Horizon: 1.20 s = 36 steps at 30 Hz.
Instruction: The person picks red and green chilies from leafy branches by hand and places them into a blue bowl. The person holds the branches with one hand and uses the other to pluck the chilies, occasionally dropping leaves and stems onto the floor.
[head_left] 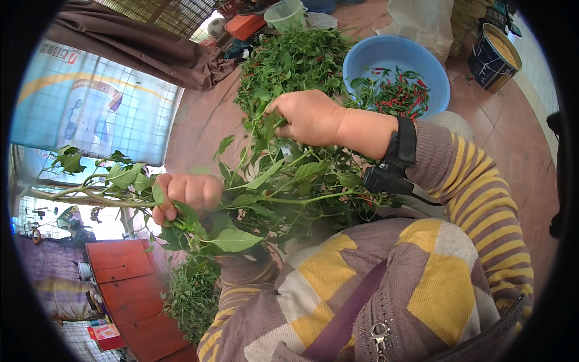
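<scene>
My left hand [192,193] is closed round a leafy chili pepper branch [90,196], whose bare woody stem sticks out to the left. Green leaves [235,240] spread below and to the right of that fist. Higher up and to the right, the fingers of my right hand [310,117] pinch a leafy chili pepper shoot [265,130]; its exact grip point is partly hidden by the leaves. Beyond the right hand lies a big heap of chili plants [292,57] with small red pods. A blue basin [443,78] holds red and green chilies [413,93].
More cut greenery [192,295] lies low at the left, beside a reddish-brown wooden surface [132,289]. A dark bucket [485,63] with yellowish contents stands at the far right. At the back are a pale green tub [286,15] and a white sack [419,24]. Tiled floor [512,133] shows at right.
</scene>
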Available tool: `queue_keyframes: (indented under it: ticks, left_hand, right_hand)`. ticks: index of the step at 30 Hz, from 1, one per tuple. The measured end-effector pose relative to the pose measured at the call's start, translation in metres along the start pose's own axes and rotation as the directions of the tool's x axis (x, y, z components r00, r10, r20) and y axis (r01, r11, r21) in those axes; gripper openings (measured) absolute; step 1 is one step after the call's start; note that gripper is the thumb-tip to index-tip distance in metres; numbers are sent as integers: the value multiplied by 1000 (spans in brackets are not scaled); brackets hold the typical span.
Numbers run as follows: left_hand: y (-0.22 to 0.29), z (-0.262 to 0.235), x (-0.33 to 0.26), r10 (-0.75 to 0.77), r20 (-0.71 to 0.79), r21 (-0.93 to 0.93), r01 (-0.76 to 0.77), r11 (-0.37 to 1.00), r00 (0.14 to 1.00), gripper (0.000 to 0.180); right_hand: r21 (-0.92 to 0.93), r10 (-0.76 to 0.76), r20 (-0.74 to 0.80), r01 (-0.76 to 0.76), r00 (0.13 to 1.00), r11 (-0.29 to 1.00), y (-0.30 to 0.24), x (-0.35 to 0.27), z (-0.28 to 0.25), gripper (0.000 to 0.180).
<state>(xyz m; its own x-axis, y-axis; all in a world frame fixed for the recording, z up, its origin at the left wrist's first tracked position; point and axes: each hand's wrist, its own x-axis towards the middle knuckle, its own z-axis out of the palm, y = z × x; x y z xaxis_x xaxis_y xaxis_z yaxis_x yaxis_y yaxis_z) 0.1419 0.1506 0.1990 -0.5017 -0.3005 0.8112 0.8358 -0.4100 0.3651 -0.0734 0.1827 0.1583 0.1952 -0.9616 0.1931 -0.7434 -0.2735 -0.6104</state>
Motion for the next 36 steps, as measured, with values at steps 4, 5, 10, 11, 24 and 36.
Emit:
queue_keyframes:
  ticks: [4,5,10,11,24,36]
  left_hand:
    - [4,-14,5,-56,168,-22,60,998,984,18]
    - [4,-13,3,-54,143,-16,57,998,988,18]
    - [4,-10,-2,-31,45,-4,31,1000,998,18]
    - [3,-12,-2,-30,55,-5,31,1000,998,18]
    - [-7,-17,3,-34,68,-65,38,997,997,20]
    - [-11,-18,-4,30,-81,6,-29,1000,996,24]
  right_hand:
    - [77,142,-50,-138,989,987,1,-3,-3,48]
    - [81,143,-72,-138,987,987,2,-4,-3,49]
    - [170,75,-60,-63,995,983,9,-7,0,52]
    - [267,58,-37,-46,998,962,11,-7,1,59]
    - [204,103,-332,-35,938,978,6,-14,7,54]
    - [-629,-115,-186,-29,976,777,35,-3,-7,30]
